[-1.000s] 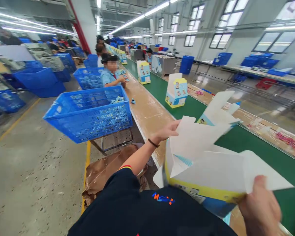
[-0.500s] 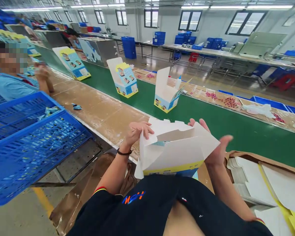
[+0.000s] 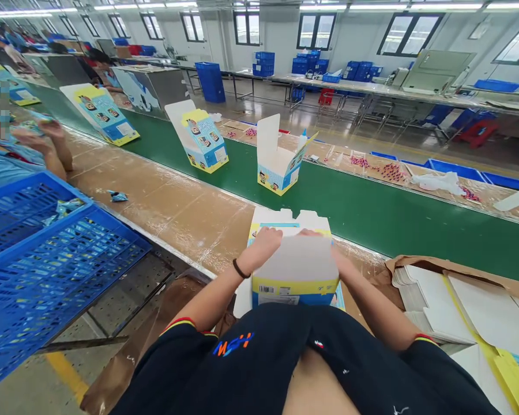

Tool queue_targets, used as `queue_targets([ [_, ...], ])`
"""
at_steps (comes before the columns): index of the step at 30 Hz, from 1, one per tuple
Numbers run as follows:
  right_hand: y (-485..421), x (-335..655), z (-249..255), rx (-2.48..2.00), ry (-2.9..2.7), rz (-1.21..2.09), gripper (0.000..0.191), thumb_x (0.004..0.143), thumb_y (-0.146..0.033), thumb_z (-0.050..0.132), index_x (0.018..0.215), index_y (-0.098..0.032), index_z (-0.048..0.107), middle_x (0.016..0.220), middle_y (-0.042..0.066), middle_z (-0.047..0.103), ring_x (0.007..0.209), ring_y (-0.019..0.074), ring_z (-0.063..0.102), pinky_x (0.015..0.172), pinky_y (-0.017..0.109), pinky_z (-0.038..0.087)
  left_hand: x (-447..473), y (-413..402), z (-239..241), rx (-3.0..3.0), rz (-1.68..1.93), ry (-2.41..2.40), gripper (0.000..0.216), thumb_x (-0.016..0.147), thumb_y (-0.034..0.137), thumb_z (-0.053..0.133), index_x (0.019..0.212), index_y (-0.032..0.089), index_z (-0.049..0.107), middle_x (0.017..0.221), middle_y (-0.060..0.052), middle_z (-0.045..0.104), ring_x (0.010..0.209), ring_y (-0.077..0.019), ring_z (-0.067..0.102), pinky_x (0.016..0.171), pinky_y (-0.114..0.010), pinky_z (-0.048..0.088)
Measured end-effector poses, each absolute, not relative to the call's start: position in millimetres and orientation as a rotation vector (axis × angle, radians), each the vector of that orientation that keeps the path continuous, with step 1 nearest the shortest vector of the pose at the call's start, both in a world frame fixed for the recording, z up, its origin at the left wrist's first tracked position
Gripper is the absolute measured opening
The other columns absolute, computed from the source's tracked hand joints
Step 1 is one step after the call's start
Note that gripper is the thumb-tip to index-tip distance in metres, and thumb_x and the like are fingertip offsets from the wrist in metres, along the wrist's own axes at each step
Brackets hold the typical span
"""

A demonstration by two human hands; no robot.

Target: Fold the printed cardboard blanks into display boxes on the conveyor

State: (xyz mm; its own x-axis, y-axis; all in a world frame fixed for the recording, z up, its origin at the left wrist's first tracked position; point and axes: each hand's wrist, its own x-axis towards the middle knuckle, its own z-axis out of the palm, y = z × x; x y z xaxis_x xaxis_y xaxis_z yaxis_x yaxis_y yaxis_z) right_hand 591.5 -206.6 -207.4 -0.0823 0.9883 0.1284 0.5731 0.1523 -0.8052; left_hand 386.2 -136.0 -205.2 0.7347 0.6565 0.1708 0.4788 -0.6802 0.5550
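Note:
A white cardboard display box [image 3: 294, 268] with a yellow and blue printed band and a barcode stands at the near edge of the tan work table [image 3: 168, 216]. Its upper panels are folded inward. My left hand [image 3: 263, 249] presses on its top left side. My right hand [image 3: 335, 249] grips the right side, partly hidden behind the white panel. The lower part of the box is hidden by my dark shirt.
A green conveyor belt [image 3: 372, 216] carries several assembled printed display boxes, such as one [image 3: 279, 162]. A stack of flat cartons [image 3: 441, 305] lies on brown paper at right. At left stand a blue plastic crate [image 3: 47, 271] and a co-worker's hands [image 3: 37, 135].
The box has come down and turned square to me, with its panels folded in. My right hand has closed onto it, and both hands now sit close together on top.

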Motion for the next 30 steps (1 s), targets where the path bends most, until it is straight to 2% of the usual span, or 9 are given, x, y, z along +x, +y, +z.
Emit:
queue_targets([
  [2,-215,582,-217,-1.518,-1.773,0.725,0.026,0.086,-0.045,0.068,0.08,-0.02,0.067,0.081,0.005,0.064,0.079,0.0212,0.059,0.077,0.037,0.054,378,-152,-222,2.442,0.506,0.906,0.004,0.08,0.021,0.072,0.081,0.018,0.069,0.097,-0.011,0.07,0.099,-0.0258,0.067,0.091,-0.038,0.055],
  [6,-245,585,-227,-1.325,-1.803,0.99,0.064,0.104,-0.067,0.032,0.094,-0.022,0.077,0.1,0.01,0.076,0.103,0.0276,0.07,0.099,0.048,0.055,356,-179,-255,2.262,0.701,0.932,0.022,0.079,0.02,0.077,0.101,0.022,0.073,0.123,-0.009,0.069,0.119,-0.0242,0.067,0.106,-0.042,0.056],
  [9,-265,598,-221,-1.077,-1.966,1.118,0.086,0.099,-0.083,0.016,0.131,-0.027,0.073,0.132,0.01,0.071,0.143,0.0303,0.052,0.127,0.056,0.028,343,-192,-271,2.213,0.806,0.886,0.009,0.087,0.023,0.072,0.094,0.022,0.077,0.125,-0.01,0.073,0.129,-0.0255,0.065,0.123,-0.051,0.044],
  [12,-278,604,-215,-0.979,-2.118,1.218,0.093,0.091,-0.092,0.023,0.151,-0.03,0.059,0.152,0.009,0.058,0.157,0.0307,0.031,0.131,0.057,0.012,331,-202,-276,2.166,0.796,0.775,0.018,0.092,0.032,0.069,0.102,0.022,0.08,0.127,-0.011,0.076,0.13,-0.0275,0.066,0.125,-0.058,0.039],
  [19,-292,587,-237,-1.343,-1.972,1.056,0.074,0.1,-0.079,0.031,0.138,-0.029,0.07,0.126,0.01,0.074,0.14,0.0338,0.056,0.124,0.061,0.034,296,-216,-243,1.751,0.538,0.644,0.076,0.105,0.065,0.017,0.127,0.021,0.074,0.11,-0.011,0.082,0.138,-0.0287,0.061,0.13,-0.059,0.024],
  [22,-296,589,-223,-1.278,-1.949,1.12,0.085,0.097,-0.084,0.025,0.157,-0.03,0.051,0.135,0.008,0.071,0.147,0.0333,0.048,0.125,0.061,0.031,294,-219,-227,1.722,0.461,0.531,0.072,0.097,0.074,0.042,0.138,0.02,0.065,0.108,-0.01,0.082,0.126,-0.0301,0.07,0.133,-0.057,0.013],
  [25,-297,591,-205,-1.24,-2.041,1.227,0.083,0.093,-0.084,0.044,0.159,-0.033,0.047,0.142,0.005,0.066,0.152,0.0349,0.04,0.126,0.062,0.029,297,-224,-226,1.75,0.423,0.617,0.054,0.092,0.063,0.06,0.127,0.023,0.071,0.098,-0.003,0.083,0.111,-0.0265,0.075,0.134,-0.054,0.013],
  [28,-296,583,-206,-1.455,-1.953,1.105,0.065,0.1,-0.068,0.049,0.151,-0.03,0.055,0.132,0.009,0.072,0.139,0.0365,0.055,0.116,0.061,0.042,297,-228,-237,1.676,0.522,0.722,0.054,0.097,0.063,0.048,0.118,0.021,0.075,0.104,-0.008,0.081,0.116,-0.0298,0.072,0.127,-0.054,0.031],
  [30,-291,575,-216,-1.562,-1.818,0.986,0.055,0.103,-0.057,0.048,0.15,-0.029,0.053,0.124,0.011,0.074,0.12,0.0331,0.068,0.102,0.053,0.055,298,-230,-244,1.604,0.583,0.777,0.058,0.094,0.06,0.053,0.133,0.019,0.068,0.118,-0.012,0.076,0.119,-0.0319,0.069,0.113,-0.051,0.048],
])
